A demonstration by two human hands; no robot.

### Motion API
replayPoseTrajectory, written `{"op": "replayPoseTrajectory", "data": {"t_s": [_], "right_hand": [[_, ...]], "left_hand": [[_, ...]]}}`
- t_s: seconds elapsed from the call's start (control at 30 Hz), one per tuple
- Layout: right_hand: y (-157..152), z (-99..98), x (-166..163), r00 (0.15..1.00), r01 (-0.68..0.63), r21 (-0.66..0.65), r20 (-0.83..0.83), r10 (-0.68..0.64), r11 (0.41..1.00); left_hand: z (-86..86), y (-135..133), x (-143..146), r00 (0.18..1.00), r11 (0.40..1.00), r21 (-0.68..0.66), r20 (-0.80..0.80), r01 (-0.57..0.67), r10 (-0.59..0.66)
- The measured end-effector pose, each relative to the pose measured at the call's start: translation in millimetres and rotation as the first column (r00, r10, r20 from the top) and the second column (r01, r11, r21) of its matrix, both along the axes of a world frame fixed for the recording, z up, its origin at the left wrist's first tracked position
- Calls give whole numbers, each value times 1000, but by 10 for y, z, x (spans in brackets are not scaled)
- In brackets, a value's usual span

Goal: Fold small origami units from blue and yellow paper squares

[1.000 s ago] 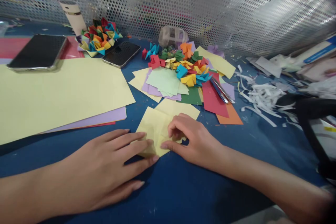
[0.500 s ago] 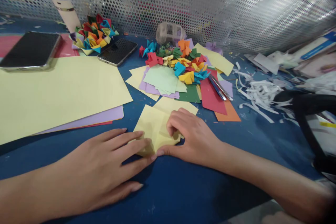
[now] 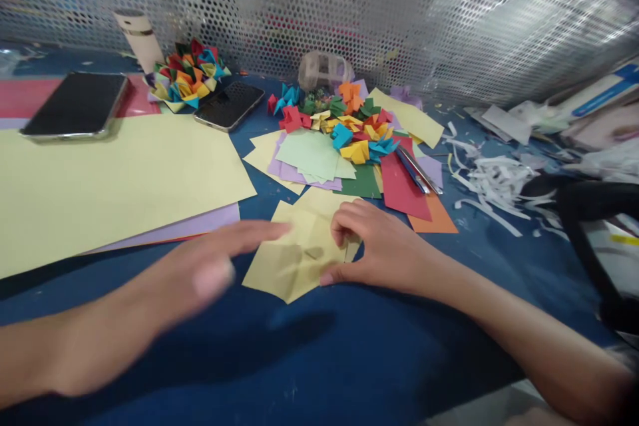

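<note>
A creased pale yellow square of paper [image 3: 299, 253] lies on the blue table, with another yellow sheet [image 3: 324, 200] partly under its far side. My right hand [image 3: 374, 239] rests at the square's right edge, fingers curled over it and thumb on its near edge. Raised above the table on the left is my left hand [image 3: 200, 273], smeared by motion. Its fingers stretch out toward the square, and nothing is in it. Behind the square is a stack of small pale green sheets [image 3: 309, 153]. Folded colourful paper pieces [image 3: 354, 123] are heaped beyond that.
Large yellow sheets [image 3: 124, 180] cover the left side, with a tablet-like black device [image 3: 77, 103] on them. A phone [image 3: 229, 105] lies near a folded-paper cluster [image 3: 187, 76]. Metal tweezers [image 3: 422, 170] rest on red paper. Shredded white strips [image 3: 494, 180] lie at right, before a perforated metal screen [image 3: 239, 6].
My left hand has lifted off the yellow square and turned thumb-side up. My right hand has shifted slightly right and stays on the paper. The view has moved a little.
</note>
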State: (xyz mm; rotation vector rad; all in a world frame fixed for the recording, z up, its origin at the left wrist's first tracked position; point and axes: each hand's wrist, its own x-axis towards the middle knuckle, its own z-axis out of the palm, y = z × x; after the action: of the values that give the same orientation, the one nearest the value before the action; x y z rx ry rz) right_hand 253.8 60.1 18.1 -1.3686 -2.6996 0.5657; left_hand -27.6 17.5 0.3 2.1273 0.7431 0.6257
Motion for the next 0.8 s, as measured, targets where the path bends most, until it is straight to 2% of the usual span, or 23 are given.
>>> {"op": "replayPoseTrajectory", "data": {"t_s": [0.03, 0.1, 0.13, 0.2, 0.27, 0.33, 0.43, 0.53, 0.63, 0.8], "right_hand": [[-2, 0, -3, 1000, -8, 6, -16, 8, 1000], [-11, 7, -8, 996, -43, 24, -79, 44, 999], [-17, 15, -8, 990, -64, 39, -126, 68, 997], [-25, 33, -2, 965, -101, 89, -234, 119, 991], [-18, 45, 17, 937, -95, 158, -318, 142, 983], [7, 40, 45, 933, -43, 187, -345, 106, 981], [60, 9, 85, 951, 59, 136, -310, -14, 989], [106, -13, 98, 956, 104, 68, -283, -80, 992], [135, -2, 87, 958, 101, 19, -273, -92, 995], [154, 25, 76, 944, 54, -29, -323, -61, 998]], "left_hand": [[22, 33, -8, 992, 979, -199, 111, -31, 54], [62, 93, 5, 955, 872, -488, 278, 46, 106], [77, 116, 20, 938, 818, -569, 321, 82, 129], [92, 141, 55, 923, 752, -646, 357, 135, 140], [91, 143, 78, 919, 719, -676, 369, 162, 140], [84, 130, 82, 915, 703, -689, 377, 175, 142], [82, 110, 71, 926, 712, -684, 354, 162, 129], [95, 98, 69, 940, 738, -660, 324, 141, 110], [110, 93, 80, 944, 757, -639, 317, 139, 94], [109, 91, 92, 933, 745, -645, 349, 171, 87]]}}
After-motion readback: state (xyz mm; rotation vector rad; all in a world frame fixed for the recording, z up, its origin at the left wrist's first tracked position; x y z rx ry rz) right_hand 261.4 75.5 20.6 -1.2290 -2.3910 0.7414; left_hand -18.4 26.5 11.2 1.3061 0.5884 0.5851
